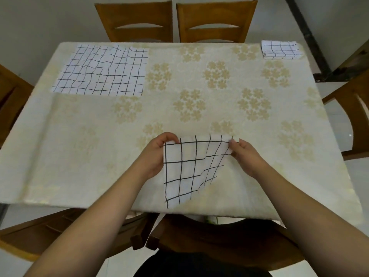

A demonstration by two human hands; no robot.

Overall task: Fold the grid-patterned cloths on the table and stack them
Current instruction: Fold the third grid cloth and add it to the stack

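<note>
Both hands grip one grid cloth (185,168) near the table's near edge. Left hand (157,154) pinches the cloth's far left corner between thumb and fingers, its palm behind the cloth's left edge. Right hand (246,154) pinches the far right corner, with the fingertips closed on the fabric. Between the two hands the cloth's far edge runs nearly straight, and a second layer shows just beyond it, so the cloth is already doubled over there.

From the right hand, the cloth's edge slants down and toward the left hand's side, so the visible panel is roughly triangular on that side. Its near left corner lies below the left wrist, close to the table edge. A crease crosses the panel between the hands, where the grid lines break and shift. Whether the near part rests on the table or hangs just above it cannot be told.

Well beyond the left hand and further to its left, a second grid cloth (103,70) lies spread open and flat, slightly wrinkled. Well beyond the right hand and further to its right, at the far corner, sits a small stack (280,49) of folded grid cloths, their layered edges showing along the near side.

All of it lies on a table (79,152) covered in a pale cloth with tan flower clusters. Wooden chairs (135,21) stand around it, two beyond the hands at the far side, others at the sides, and one directly under the forearms.
</note>
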